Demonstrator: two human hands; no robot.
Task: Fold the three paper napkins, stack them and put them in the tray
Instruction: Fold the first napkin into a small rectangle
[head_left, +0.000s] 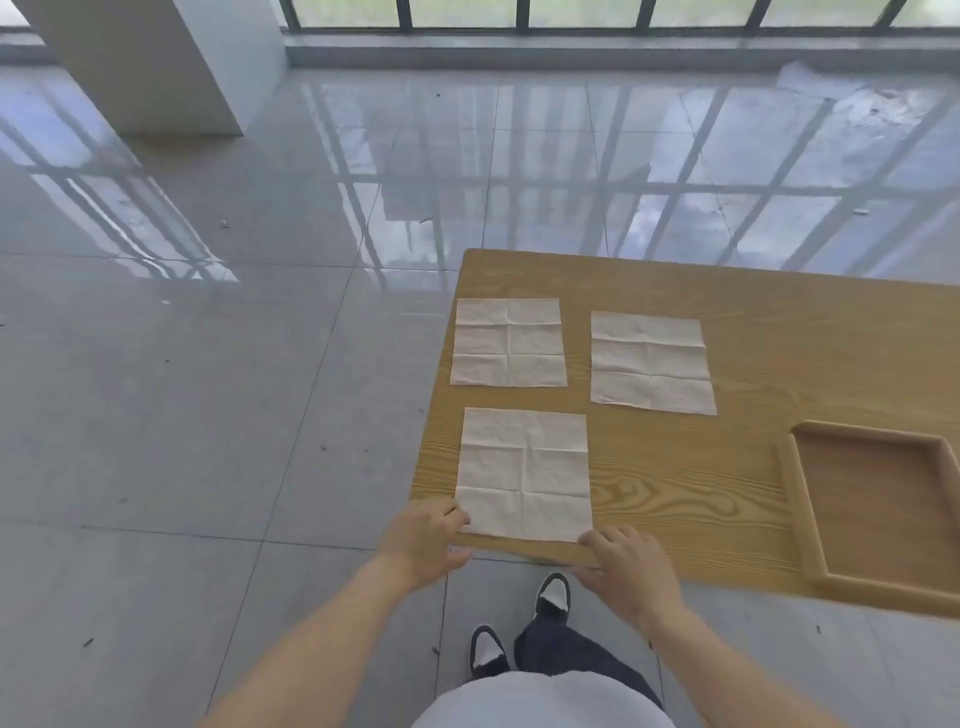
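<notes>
Head view shows our left hand (423, 540) and right hand (626, 564) each pinching a near corner of the nearest napkin (524, 475), seemingly ready to fold it away from us, two flat napkins beyond, the tray (810, 530) right of our grip.

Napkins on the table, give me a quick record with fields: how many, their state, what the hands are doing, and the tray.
napkins: three, all unfolded and flat, none stacked
nearest napkin: at the table's near edge, a hand at each near corner
far left napkin: untouched
far right napkin: untouched
left hand: fingers at the near left corner
right hand: fingers at the near right corner
tray: wooden, right of the napkins, nothing in it
table: wood grain
</notes>
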